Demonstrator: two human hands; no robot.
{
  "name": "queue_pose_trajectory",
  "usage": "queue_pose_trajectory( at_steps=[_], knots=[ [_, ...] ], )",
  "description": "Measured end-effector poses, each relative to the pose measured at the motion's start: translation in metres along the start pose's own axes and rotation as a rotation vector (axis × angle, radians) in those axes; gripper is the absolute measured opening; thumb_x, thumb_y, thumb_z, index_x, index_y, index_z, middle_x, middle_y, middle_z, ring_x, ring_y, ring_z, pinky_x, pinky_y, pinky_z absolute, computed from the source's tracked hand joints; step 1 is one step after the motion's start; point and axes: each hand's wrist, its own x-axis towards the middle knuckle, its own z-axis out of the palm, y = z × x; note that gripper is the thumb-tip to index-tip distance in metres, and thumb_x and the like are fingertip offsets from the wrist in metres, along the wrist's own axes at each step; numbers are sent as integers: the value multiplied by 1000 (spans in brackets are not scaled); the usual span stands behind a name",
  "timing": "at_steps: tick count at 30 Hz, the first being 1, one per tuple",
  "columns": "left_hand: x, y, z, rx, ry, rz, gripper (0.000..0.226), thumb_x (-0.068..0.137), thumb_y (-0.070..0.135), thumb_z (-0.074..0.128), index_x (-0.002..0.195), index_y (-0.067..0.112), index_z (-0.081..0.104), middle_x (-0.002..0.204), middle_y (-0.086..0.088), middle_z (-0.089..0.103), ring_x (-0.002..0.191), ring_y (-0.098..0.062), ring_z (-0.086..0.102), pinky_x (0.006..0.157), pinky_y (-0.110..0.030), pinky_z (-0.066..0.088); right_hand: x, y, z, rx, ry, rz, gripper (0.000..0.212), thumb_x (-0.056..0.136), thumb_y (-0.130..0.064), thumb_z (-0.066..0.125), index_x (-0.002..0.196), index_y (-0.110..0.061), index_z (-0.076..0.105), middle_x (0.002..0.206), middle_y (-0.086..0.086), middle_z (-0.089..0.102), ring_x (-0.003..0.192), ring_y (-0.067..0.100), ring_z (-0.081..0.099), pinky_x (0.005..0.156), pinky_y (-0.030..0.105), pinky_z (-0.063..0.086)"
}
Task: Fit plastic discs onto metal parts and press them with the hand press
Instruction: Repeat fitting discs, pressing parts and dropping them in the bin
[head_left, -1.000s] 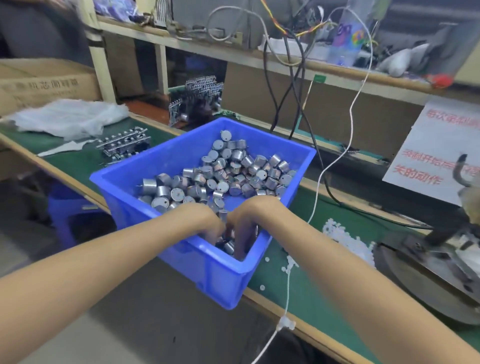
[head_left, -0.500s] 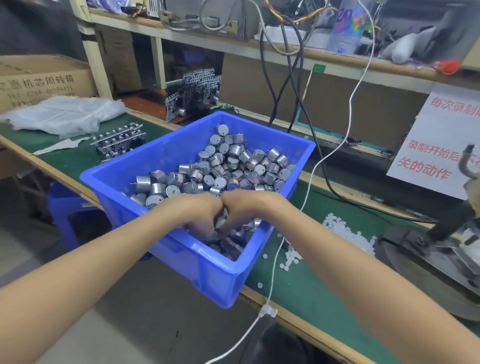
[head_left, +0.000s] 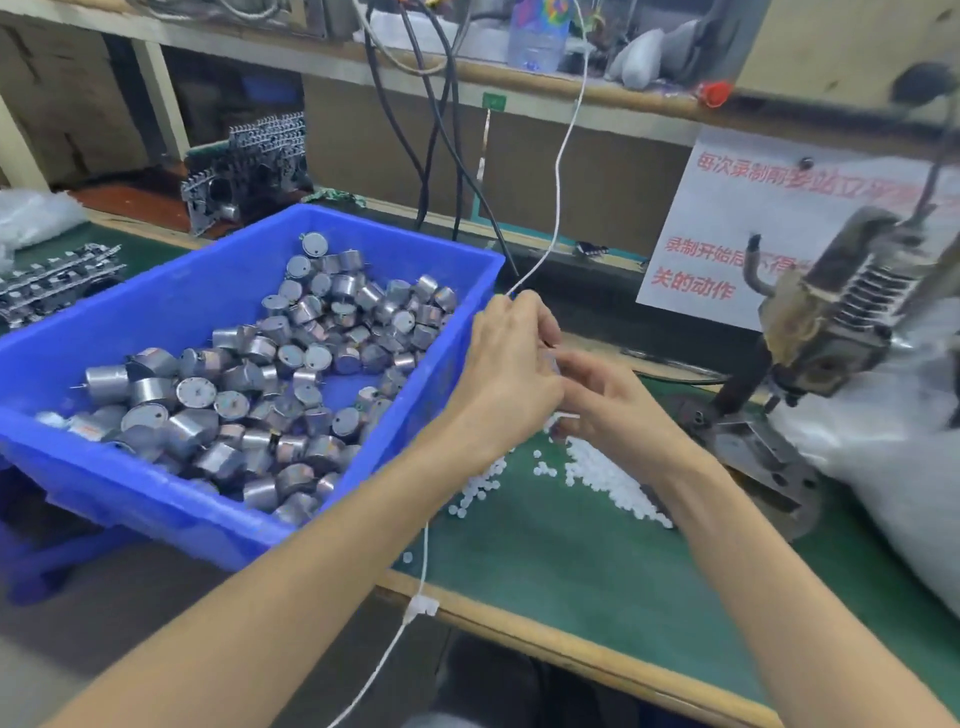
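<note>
My left hand (head_left: 511, 364) and my right hand (head_left: 605, 402) meet in the air just right of the blue bin (head_left: 130, 493), above a loose pile of white plastic discs (head_left: 608, 478) on the green mat. The fingers of both hands are curled inward and touch each other. A small grey bit of a metal part (head_left: 551, 361) shows between them; the rest is hidden by the fingers. Several silver metal parts (head_left: 291, 364) lie heaped in the bin. The hand press (head_left: 831, 322) stands at the right on its round base (head_left: 753, 452), with nobody touching it.
A white cable (head_left: 558, 156) hangs from the shelf, passes behind my left hand and runs over the bench's front edge. A clear plastic bag (head_left: 893, 467) lies beside the press. A printed sign (head_left: 779, 223) leans behind. Metal racks (head_left: 57, 280) sit at the far left.
Both hands came up out of the blue bin and moved right, over the white discs. The view has turned right, bringing the press into sight.
</note>
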Motion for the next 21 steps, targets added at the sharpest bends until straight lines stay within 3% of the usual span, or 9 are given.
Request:
queue_pose_trajectory(
  at_steps=[2,4,6,9,10,13,17,19,21],
  knots=[
    [-5,-2,35,-94,-44,-38,21,81,-1,50,87,19,45,101,1,49,94,-15,44,68,-12,31,-16,20,-17,21,102,83,14,93,-15,56,104,-12,65,83,7,63,69,16,60,53,22,42],
    [-7,-16,62,-116,-134,-99,13,87,2,48,91,13,51,101,-4,56,95,-20,50,75,-18,34,-28,41,-27,-19,234,175,18,93,-16,57,109,-7,61,88,6,69,76,19,69,53,22,47],
    [-9,-40,79,34,-243,-145,13,90,3,47,94,6,58,101,-9,62,96,-25,55,80,-28,39,-40,61,-32,41,352,256,27,93,-12,58,118,-1,52,99,14,69,78,19,71,53,24,52],
    [-15,-75,86,249,-321,-199,7,87,5,56,87,7,63,94,-8,64,94,-25,58,73,-29,41,-56,82,-34,107,470,268,31,91,-6,60,118,-1,46,105,23,66,74,18,72,52,23,52],
    [-18,-80,87,283,-334,-196,2,86,10,62,86,8,62,93,-7,62,92,-23,57,70,-29,39,-59,86,-33,98,483,258,28,89,-4,61,114,-4,47,103,23,65,73,19,72,52,22,52],
    [-19,-82,96,327,-377,-201,14,84,20,68,85,8,62,90,-7,63,88,-24,58,70,-31,43,-62,97,-27,80,513,227,26,86,-1,64,102,-14,48,87,16,62,67,18,70,47,21,47],
    [-16,-81,99,360,-403,-181,9,89,18,61,86,9,63,93,-8,64,91,-28,58,73,-33,47,-60,103,-24,127,541,175,38,86,1,64,116,-20,56,86,4,70,72,14,68,49,22,49],
    [-21,-81,101,284,-423,-139,9,89,16,58,81,13,62,88,-5,65,85,-23,58,74,-32,48,-62,105,-28,159,534,159,39,85,2,64,115,-21,61,87,-2,73,78,13,67,54,21,51],
    [-29,-77,105,158,-459,-92,17,86,14,58,71,22,59,75,3,63,70,-14,55,66,-24,41,-64,107,-33,194,516,155,37,86,3,63,110,-25,63,90,-1,73,83,15,66,59,21,51]
  ],
)
